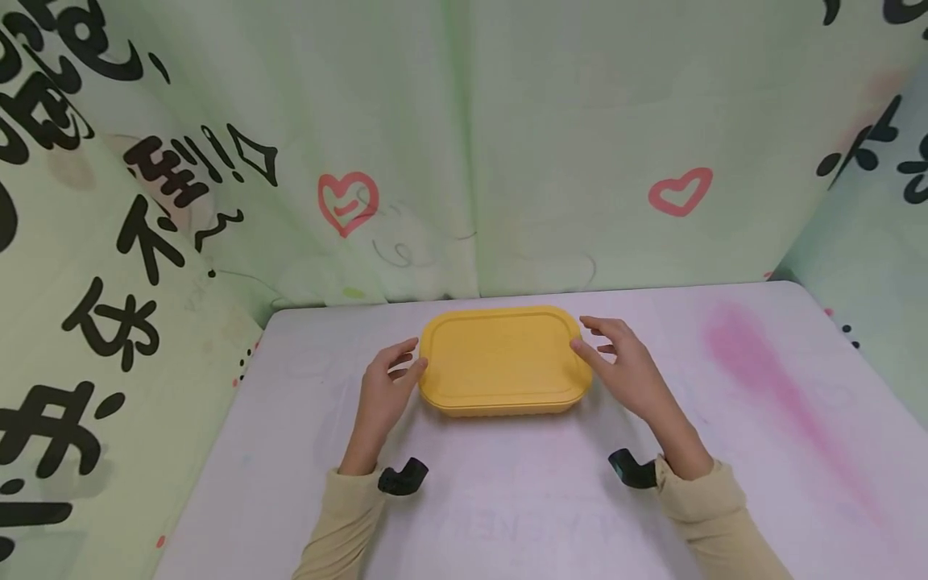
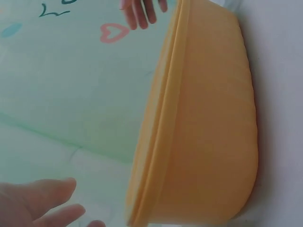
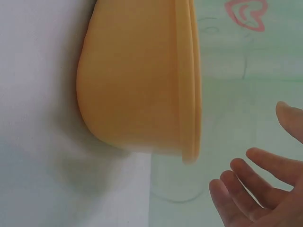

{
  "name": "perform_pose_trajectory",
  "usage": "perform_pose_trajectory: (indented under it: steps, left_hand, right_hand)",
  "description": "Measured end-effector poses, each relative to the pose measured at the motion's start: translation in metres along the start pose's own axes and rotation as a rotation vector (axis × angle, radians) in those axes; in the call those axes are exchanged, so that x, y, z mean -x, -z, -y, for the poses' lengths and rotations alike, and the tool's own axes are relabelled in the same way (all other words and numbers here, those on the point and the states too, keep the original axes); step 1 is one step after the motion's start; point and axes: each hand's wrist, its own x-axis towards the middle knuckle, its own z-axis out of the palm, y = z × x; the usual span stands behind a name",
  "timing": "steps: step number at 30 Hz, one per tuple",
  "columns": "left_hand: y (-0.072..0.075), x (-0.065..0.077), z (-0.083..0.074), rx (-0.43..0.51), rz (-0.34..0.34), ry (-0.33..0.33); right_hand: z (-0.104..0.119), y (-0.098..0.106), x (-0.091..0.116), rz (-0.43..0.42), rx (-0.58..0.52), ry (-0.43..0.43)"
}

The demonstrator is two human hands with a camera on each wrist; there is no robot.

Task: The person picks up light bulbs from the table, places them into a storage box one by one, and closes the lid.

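A yellow rectangular box (image 1: 505,360) with rounded corners and a flat yellow lid lies on the table. In the left wrist view its side wall (image 2: 213,113) and lid rim show close up; the right wrist view shows the box (image 3: 137,80) from the other end. My left hand (image 1: 387,385) is at the left end of the box, fingers loosely bent and apart from one another. At the right end, my right hand (image 1: 625,366) is held with fingers spread near the lid's edge. Both wrist views show a gap between hand and box. Neither hand holds anything.
The white table (image 1: 507,499) has a pink smear (image 1: 776,379) on its right side. A pale green curtain (image 1: 551,161) with drawn hearts and black lettering hangs behind and at both sides. Black wrist pieces (image 1: 403,477) jut inward from both sleeves.
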Motion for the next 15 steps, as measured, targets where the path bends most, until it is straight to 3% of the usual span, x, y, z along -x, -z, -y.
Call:
perform_pose_trajectory:
  steps: [7,15]
  left_hand:
    - [0.007,0.009,-0.013,-0.118,0.009,-0.156]
    - [0.009,0.024,-0.027,-0.242,0.037,-0.222]
  right_hand:
    - [0.013,0.003,0.011,0.014,0.101,0.097]
    - [0.024,0.001,0.024,0.056,0.223,0.175]
